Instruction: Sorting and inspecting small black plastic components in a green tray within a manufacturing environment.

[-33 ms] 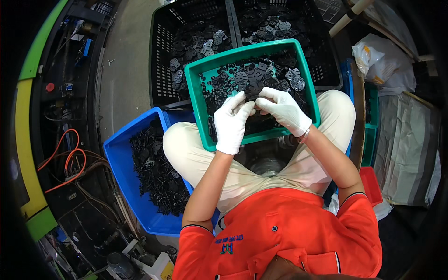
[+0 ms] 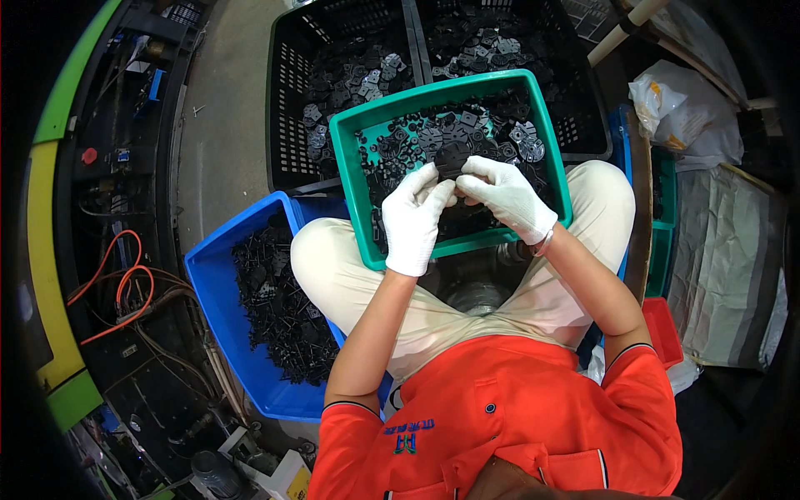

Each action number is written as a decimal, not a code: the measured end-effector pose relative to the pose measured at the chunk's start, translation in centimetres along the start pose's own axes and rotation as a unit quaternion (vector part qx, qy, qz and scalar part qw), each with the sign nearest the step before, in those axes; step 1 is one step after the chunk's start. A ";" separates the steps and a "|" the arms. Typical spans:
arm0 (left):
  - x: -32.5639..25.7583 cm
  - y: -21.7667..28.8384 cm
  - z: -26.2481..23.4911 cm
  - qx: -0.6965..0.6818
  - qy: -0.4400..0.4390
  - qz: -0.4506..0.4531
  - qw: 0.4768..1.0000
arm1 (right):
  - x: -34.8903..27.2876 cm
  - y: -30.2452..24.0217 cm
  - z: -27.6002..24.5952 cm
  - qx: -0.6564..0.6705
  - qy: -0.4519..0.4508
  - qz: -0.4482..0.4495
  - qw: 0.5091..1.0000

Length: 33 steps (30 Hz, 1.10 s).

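Both of my hands wear white gloves and meet over a green tray [image 2: 340, 154] that lies across my thighs. Between their fingertips is a flat black part [image 2: 452, 158] with a rounded outline. My left hand [image 2: 412, 218] pinches its left side with thumb and fingers. From the right, my right hand [image 2: 507, 198] grips the other side, its fingers bent close to the left thumb. Loose black plates [image 2: 467, 125] and many small black pieces [image 2: 403, 142] fill the tray around and beneath the hands. The fingers hide part of what they hold.
Beyond the tray stand black perforated crates [image 2: 292, 133] heaped with dark flat parts. At my left sits a blue bin [image 2: 225, 325] of black sprue-like pieces. Machinery [image 2: 117, 192] with an orange cable [image 2: 125, 287] lines the far left. Plastic bags [image 2: 692, 117] and a red container [image 2: 661, 333] are at right.
The black part between my fingertips has tilted slightly, so more of its flat face shows. Both hands stay in nearly the same place.
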<state>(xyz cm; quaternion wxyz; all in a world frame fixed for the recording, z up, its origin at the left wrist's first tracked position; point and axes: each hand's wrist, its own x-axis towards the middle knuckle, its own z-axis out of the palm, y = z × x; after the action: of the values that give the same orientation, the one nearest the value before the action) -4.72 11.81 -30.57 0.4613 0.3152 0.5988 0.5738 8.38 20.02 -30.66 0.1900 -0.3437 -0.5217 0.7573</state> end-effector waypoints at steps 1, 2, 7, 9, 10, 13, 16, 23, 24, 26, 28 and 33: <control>0.0 0.1 0.1 -0.018 0.005 -0.013 1.000 | 0.0 0.1 0.0 0.000 -0.001 0.004 1.000; 0.0 0.2 0.3 -0.037 0.009 -0.026 0.999 | 0.1 0.3 -0.1 0.000 0.000 0.005 1.000; 1.1 -0.5 -0.3 -0.095 0.024 -0.074 0.992 | -0.6 0.9 -0.6 0.020 0.049 0.009 0.999; 2.5 -0.5 -0.9 -0.172 0.060 -0.092 0.979 | -0.9 0.9 -1.7 -0.014 0.059 0.014 0.998; 3.8 -0.1 -1.6 -0.194 0.066 -0.078 0.976 | -1.2 0.9 -2.5 -0.048 0.068 0.019 0.996; 8.9 1.2 -4.4 -0.240 0.028 0.004 0.970 | -2.2 -0.4 -4.4 -0.017 0.127 0.001 0.992; 10.4 0.7 -4.3 -0.098 0.122 0.018 0.988 | -2.9 -0.1 -6.8 0.001 0.180 -0.030 0.983; 3.5 -4.1 -1.4 0.371 -0.250 0.018 0.894 | -3.3 0.5 -6.9 -0.093 0.163 -0.017 0.982; 3.2 -4.5 -1.0 0.386 -0.261 0.009 0.885 | -3.1 1.2 -7.0 -0.227 0.135 -0.058 0.963; 3.3 -6.2 -0.9 0.399 -0.224 0.086 0.885 | -2.7 2.9 -6.2 -0.394 0.126 -0.141 0.900; 3.4 -6.9 -1.1 0.395 -0.210 0.105 0.888 | -2.6 3.7 -5.1 -0.538 0.152 -0.186 0.808; 3.1 -5.9 -0.3 0.399 -0.231 0.132 0.878 | -2.1 4.6 -4.2 -0.605 0.144 -0.193 0.759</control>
<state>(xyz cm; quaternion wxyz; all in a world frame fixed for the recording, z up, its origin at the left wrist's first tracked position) -5.28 13.62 -36.99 0.3417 0.6722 0.6061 0.2531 13.15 19.66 -35.14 0.1572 -0.3841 -0.8931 0.1736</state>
